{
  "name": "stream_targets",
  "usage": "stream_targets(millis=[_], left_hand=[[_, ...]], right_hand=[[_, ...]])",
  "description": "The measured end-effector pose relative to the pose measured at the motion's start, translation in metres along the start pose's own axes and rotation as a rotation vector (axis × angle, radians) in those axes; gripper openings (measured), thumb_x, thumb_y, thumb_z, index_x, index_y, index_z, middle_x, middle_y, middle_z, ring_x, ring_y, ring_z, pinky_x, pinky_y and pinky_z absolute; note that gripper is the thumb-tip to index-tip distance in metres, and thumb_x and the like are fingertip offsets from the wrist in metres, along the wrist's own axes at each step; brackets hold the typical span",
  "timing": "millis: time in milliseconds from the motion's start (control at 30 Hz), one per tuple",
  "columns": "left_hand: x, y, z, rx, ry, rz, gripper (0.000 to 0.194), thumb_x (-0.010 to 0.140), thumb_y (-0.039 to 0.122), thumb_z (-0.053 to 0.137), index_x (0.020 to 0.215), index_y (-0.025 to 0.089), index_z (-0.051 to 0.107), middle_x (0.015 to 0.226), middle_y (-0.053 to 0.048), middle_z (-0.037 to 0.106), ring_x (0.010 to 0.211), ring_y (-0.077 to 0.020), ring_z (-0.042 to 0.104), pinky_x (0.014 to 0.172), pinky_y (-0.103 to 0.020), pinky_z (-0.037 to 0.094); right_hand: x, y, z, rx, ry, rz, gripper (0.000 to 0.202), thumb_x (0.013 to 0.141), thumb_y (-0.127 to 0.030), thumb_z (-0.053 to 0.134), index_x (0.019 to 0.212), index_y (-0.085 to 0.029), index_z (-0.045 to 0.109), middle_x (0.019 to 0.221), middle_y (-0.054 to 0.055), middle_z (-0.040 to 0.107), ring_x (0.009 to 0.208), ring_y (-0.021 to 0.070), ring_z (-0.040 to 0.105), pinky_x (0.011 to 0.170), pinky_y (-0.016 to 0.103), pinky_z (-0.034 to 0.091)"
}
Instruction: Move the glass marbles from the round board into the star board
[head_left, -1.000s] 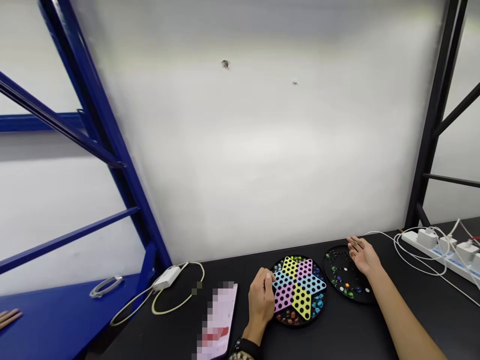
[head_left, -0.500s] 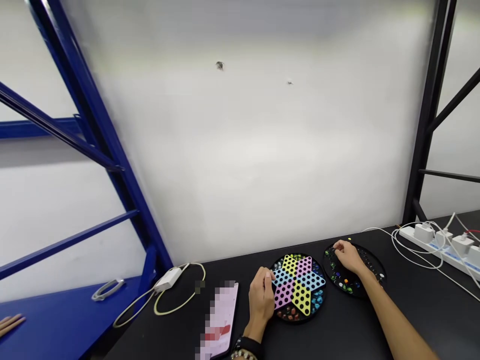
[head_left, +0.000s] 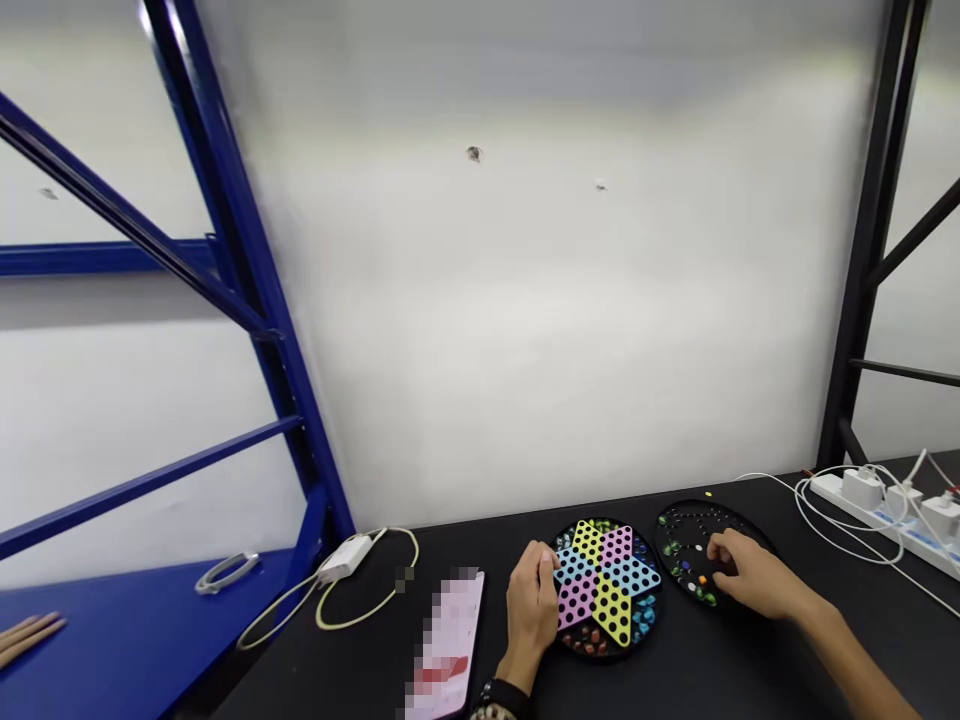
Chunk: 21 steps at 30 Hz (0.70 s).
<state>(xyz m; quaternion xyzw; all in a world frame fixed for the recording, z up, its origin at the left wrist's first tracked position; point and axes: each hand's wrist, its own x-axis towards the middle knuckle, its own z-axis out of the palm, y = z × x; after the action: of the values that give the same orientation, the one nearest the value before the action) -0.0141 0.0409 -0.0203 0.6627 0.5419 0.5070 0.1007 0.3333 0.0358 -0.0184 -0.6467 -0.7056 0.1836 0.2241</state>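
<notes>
A round Chinese checkers board [head_left: 614, 606] with a yellow, pink and blue star lies on the black table. Coloured glass pieces [head_left: 643, 618] fill the pockets around its star. My left hand [head_left: 532, 597] is curled at the board's left edge, and its fingertips are hidden. To the right lies a round black tray [head_left: 688, 520] with green, white, orange and blue pieces scattered in it. My right hand [head_left: 750, 572] hovers over the tray's right part, fingers bent. A gap shows between thumb and forefinger, with nothing visible between them.
A phone [head_left: 450, 640] lies left of my left hand. A white adapter [head_left: 345, 557] with a looped cable is farther left. At the right stands a power strip [head_left: 885, 515] with plugs and white cables. A yellow piece [head_left: 709, 494] sits behind the tray.
My right hand has moved from the tray's far left part to its right part, and the thumb and forefinger now stand apart. My left hand stays at the board's edge. The view has shifted slightly.
</notes>
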Motion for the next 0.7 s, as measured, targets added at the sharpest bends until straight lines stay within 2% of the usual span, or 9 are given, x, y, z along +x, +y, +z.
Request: stream_targets(millis=[167, 267, 500, 700], left_hand=[[0.0, 0.0, 0.0, 0.004, -0.004, 0.006, 0.037, 0.097, 0.036, 0.027, 0.068, 0.022, 0.044, 0.068, 0.002, 0.052, 0.062, -0.0145, 0.053, 0.062, -0.026, 0.038], [0.0, 0.001, -0.001, 0.007, 0.012, 0.01, 0.036, 0.097, 0.034, 0.028, 0.067, 0.022, 0.045, 0.066, 0.002, 0.052, 0.061, -0.014, 0.053, 0.061, -0.026, 0.039], [0.0, 0.002, -0.002, 0.012, 0.017, 0.005, 0.036, 0.096, 0.034, 0.027, 0.067, 0.022, 0.044, 0.065, 0.001, 0.052, 0.06, -0.0143, 0.051, 0.06, -0.026, 0.038], [0.0, 0.0, 0.0, -0.009, -0.014, -0.01, 0.037, 0.098, 0.036, 0.025, 0.068, 0.022, 0.043, 0.068, 0.001, 0.051, 0.063, -0.015, 0.051, 0.062, -0.027, 0.037]], right_hand=[[-0.016, 0.014, 0.0, 0.045, -0.059, -0.046, 0.018, 0.073, -0.022, 0.051, 0.085, -0.026, 0.064, 0.084, 0.002, 0.063, 0.077, 0.0192, 0.058, 0.07, 0.028, 0.046], [-0.015, 0.008, 0.004, 0.046, -0.044, -0.057, 0.017, 0.071, -0.022, 0.053, 0.083, -0.024, 0.064, 0.085, 0.003, 0.064, 0.077, 0.0191, 0.057, 0.072, 0.028, 0.046], [-0.013, -0.009, 0.01, 0.122, -0.109, -0.054, 0.029, 0.064, -0.018, 0.053, 0.088, -0.025, 0.068, 0.089, 0.003, 0.065, 0.07, 0.0162, 0.057, 0.068, 0.025, 0.047], [-0.005, -0.02, 0.014, 0.151, -0.045, -0.08, 0.024, 0.078, -0.031, 0.051, 0.095, -0.024, 0.066, 0.086, 0.003, 0.063, 0.068, 0.0167, 0.056, 0.068, 0.027, 0.048]])
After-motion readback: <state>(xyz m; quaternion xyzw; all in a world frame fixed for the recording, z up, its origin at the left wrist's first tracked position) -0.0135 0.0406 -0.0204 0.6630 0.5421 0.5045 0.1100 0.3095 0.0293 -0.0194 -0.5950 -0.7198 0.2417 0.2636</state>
